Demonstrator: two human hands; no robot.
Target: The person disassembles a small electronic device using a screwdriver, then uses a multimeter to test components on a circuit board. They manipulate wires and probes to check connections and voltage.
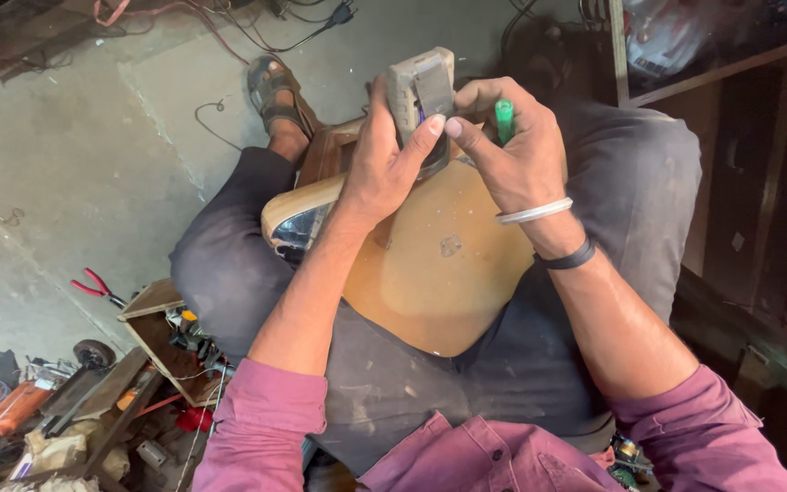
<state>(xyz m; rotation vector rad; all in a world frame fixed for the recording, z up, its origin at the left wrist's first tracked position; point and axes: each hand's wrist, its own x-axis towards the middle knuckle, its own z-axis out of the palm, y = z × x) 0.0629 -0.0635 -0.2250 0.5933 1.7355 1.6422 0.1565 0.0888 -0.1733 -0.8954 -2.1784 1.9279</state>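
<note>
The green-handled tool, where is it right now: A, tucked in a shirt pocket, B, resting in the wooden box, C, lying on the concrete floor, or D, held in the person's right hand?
D: the green-handled tool sticks up from the curled fingers of the right hand, beside the beige device gripped by the left hand.
</note>
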